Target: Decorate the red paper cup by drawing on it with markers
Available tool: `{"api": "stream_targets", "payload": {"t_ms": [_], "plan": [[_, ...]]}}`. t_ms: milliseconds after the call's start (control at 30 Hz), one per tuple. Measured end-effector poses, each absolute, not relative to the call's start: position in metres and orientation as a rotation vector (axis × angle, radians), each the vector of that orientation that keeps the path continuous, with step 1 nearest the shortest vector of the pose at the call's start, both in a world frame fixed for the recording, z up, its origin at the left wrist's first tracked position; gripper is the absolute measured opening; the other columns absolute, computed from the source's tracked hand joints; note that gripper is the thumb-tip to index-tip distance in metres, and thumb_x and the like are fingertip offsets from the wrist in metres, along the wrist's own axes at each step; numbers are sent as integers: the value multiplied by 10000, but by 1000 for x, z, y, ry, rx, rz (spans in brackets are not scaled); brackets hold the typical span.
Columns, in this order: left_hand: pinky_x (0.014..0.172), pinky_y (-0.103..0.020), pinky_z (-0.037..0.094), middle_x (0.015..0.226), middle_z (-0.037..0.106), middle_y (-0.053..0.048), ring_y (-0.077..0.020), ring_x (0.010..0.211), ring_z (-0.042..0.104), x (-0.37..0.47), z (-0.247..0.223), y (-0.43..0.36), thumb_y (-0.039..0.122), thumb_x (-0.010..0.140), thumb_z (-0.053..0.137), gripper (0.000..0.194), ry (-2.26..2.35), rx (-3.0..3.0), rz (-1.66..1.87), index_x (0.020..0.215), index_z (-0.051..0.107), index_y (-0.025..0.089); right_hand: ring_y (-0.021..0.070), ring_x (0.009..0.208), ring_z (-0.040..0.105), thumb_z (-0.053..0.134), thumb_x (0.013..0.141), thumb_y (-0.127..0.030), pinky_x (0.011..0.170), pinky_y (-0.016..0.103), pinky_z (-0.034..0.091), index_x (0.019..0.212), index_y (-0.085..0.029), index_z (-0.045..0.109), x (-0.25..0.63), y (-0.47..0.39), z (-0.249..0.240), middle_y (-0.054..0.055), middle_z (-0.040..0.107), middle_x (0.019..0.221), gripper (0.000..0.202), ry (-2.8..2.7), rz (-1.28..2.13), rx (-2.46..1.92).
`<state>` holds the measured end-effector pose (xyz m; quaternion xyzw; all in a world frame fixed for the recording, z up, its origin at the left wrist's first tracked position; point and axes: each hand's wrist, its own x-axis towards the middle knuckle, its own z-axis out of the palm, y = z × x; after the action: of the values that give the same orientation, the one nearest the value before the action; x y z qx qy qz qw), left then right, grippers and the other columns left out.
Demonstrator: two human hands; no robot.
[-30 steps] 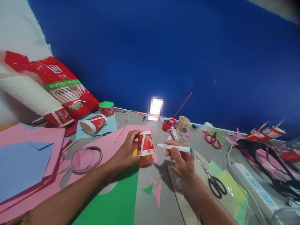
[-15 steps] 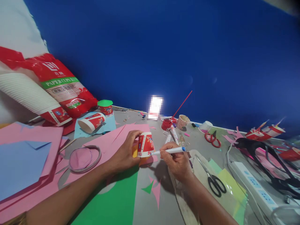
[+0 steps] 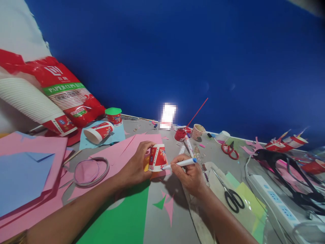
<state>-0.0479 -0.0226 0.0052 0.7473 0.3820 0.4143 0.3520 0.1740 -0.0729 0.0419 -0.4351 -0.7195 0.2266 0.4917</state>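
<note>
Head view: left grip (image 3: 135, 166) holds a paper cup (image 3: 157, 157), right grip (image 3: 191, 177) a marker (image 3: 183, 163).

Holds a red-and-white printed paper cup (image 3: 158, 157), wide end down, in the left hand's grip (image 3: 138, 162). Pinches a slim white blue-ended marker (image 3: 187, 162) in the right hand's grip (image 3: 190, 176), with its tip at the cup's lower part. Has a flat green paper sheet (image 3: 122, 220) below the left forearm (image 3: 78, 205), a pointed pink paper scrap (image 3: 169, 208) on the grey desk (image 3: 159, 228), and black-handled metal scissors (image 3: 227, 191) beside the right forearm (image 3: 220, 213).
</note>
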Motion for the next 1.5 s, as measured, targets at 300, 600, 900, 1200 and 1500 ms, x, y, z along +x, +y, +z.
{"api": "stream_targets", "payload": {"t_ms": [300,600,900,1200,1500], "plan": [[1160,-516,520,1441,498,-90,-319,1374,558,-47,8,-24,378,694,932,835,1007,1891,1044,1369,447,300,126,561,582,625,936,-254,544,232,442,789,-203,691,177,-72,36,-7,665,668,169,-1723,515,-1062],[1194,-532,479,1440,494,-83,-322,1363,560,-48,3,-23,406,693,935,863,1011,1950,1059,1391,439,298,132,577,601,625,925,-250,557,237,449,775,-205,683,176,-71,37,-6,670,664,166,-1740,487,-1054],[1197,-518,478,1435,517,-83,-317,1369,563,-47,9,-23,428,675,952,865,1020,1907,1043,1377,463,299,119,546,566,627,921,-265,529,225,432,773,-198,690,177,-70,38,-9,658,650,173,-1718,518,-1065],[1202,-492,470,1463,578,-92,-333,1386,578,-49,14,-22,497,697,937,877,1033,1910,981,1415,480,285,122,541,555,624,925,-277,521,229,434,765,-201,681,179,-70,38,-9,646,639,187,-1690,521,-1076],[1194,-482,471,1452,579,-80,-307,1369,585,-47,15,-23,485,708,945,868,1022,1906,960,1411,475,291,122,561,582,629,918,-251,546,224,465,763,-199,681,174,-71,42,-3,658,660,172,-1704,503,-1040]]}}
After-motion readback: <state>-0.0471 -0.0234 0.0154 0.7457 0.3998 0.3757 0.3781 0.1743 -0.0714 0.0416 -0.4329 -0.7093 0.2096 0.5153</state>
